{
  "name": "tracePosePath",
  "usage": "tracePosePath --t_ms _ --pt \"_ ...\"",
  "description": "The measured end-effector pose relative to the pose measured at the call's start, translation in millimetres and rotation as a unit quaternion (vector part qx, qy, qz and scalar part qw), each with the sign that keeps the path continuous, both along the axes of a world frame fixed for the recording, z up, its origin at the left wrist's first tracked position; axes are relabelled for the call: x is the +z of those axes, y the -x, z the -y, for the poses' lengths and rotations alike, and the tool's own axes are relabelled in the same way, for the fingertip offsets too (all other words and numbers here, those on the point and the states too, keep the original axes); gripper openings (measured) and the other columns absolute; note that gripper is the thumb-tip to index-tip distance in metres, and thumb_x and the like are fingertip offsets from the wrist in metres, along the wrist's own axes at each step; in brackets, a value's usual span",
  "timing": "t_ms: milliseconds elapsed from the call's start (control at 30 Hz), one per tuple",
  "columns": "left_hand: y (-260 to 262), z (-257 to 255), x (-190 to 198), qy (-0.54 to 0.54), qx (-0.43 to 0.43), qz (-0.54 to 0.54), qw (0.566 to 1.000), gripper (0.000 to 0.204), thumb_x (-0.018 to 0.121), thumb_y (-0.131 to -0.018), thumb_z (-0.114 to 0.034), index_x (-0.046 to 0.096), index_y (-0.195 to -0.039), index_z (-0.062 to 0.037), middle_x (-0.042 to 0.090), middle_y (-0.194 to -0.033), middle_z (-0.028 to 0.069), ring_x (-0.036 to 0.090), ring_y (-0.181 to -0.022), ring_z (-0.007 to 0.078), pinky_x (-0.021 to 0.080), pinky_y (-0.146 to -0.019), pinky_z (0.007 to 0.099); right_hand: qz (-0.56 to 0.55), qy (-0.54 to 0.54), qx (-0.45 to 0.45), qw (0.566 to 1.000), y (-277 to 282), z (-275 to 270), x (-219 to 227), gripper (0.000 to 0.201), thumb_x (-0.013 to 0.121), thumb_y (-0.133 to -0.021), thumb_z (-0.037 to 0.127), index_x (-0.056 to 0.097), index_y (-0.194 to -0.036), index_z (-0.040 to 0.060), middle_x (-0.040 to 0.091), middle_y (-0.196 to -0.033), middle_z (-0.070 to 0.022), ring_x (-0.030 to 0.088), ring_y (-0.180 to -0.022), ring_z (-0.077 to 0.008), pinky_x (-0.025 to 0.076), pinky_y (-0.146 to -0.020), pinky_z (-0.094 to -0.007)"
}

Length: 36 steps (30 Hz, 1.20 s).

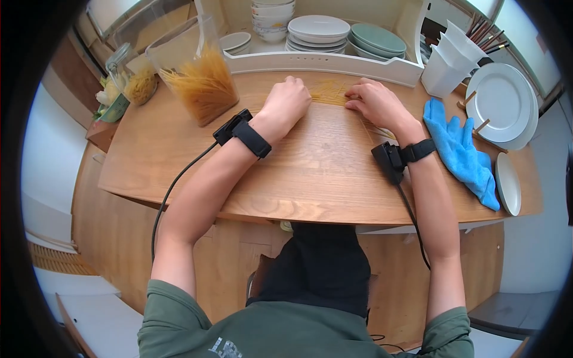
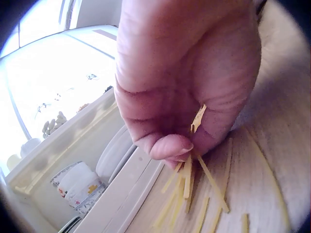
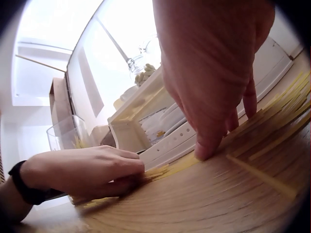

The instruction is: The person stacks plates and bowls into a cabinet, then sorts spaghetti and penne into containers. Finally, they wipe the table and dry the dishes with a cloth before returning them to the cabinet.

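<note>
Thin dry spaghetti strands (image 1: pixel 328 91) lie across the back of the wooden table, between the two hands. My left hand (image 1: pixel 287 100) has its fingers curled and pinches a small bunch of spaghetti (image 2: pixel 188 179), whose ends poke out below the thumb in the left wrist view. At the other end of the strands, my right hand (image 1: pixel 379 102) reaches down with thumb and fingers on either side of the spaghetti, fingertips at the tabletop. More loose strands (image 3: pixel 286 109) spread out beyond the right fingers in the right wrist view.
A clear container of spaghetti (image 1: pixel 203 89) and a glass jar (image 1: pixel 140 86) stand at left. Behind is a white shelf (image 1: pixel 334 62) with stacked plates (image 1: pixel 319 30) and bowls (image 1: pixel 273 21). A blue glove (image 1: pixel 459 155), racked plates (image 1: pixel 500 101) and a chopstick holder (image 1: pixel 444 68) are at right.
</note>
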<state>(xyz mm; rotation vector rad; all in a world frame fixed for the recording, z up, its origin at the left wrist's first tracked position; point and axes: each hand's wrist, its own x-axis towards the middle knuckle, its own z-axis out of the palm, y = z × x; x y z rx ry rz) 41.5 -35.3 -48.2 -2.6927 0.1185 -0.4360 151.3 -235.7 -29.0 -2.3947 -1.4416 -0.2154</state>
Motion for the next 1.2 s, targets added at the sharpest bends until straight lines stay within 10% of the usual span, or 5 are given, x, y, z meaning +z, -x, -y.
tracePosePath --t_ms 667,833,1067,1200 --pt "16.0 -32.4 51.0 0.232 -0.116 0.080 0.962 0.008 0.053 -0.087 -0.001 0.055 -0.092 0.0054 0.058 -0.095 0.0200 0.058 -0.095 0.0336 0.047 -0.081 0.0414 -0.010 -0.015 0.011 1.000 -6.4 0.8 -5.0 0.023 0.067 -0.085 0.019 0.069 -0.100 0.0025 0.064 -0.101 -0.0151 0.059 -0.100 -0.0334 0.048 -0.086 -0.0408" --pt "24.2 -45.7 78.6 0.376 -0.113 0.136 0.910 0.017 0.059 -0.093 -0.011 0.060 -0.096 0.0053 0.061 -0.077 0.0107 0.058 -0.067 0.0163 0.049 -0.065 0.0284 -0.012 -0.009 0.007 1.000 -2.6 1.9 -1.8 0.024 0.067 -0.085 0.019 0.068 -0.102 0.0019 0.063 -0.101 -0.0156 0.059 -0.100 -0.0336 0.048 -0.087 -0.0407" --pt "68.0 -59.6 158.9 0.542 -0.163 0.204 0.799 0.019 0.058 -0.095 -0.014 0.065 -0.102 0.0019 0.066 -0.084 0.0051 0.060 -0.073 0.0100 0.049 -0.069 0.0231 -0.011 -0.019 0.008 1.000 -4.8 2.1 -5.3 0.023 0.067 -0.085 0.019 0.069 -0.101 0.0023 0.063 -0.102 -0.0149 0.058 -0.101 -0.0330 0.048 -0.088 -0.0401" --pt "96.1 -91.2 207.6 0.507 -0.124 0.235 0.820 0.021 0.057 -0.097 -0.017 0.067 -0.107 -0.0014 0.064 -0.086 0.0006 0.056 -0.077 0.0071 0.047 -0.076 0.0207 -0.018 -0.004 -0.001 1.000 -1.3 1.8 -2.1 0.022 0.067 -0.085 0.018 0.069 -0.101 0.0028 0.063 -0.102 -0.0142 0.058 -0.103 -0.0321 0.048 -0.089 -0.0395"
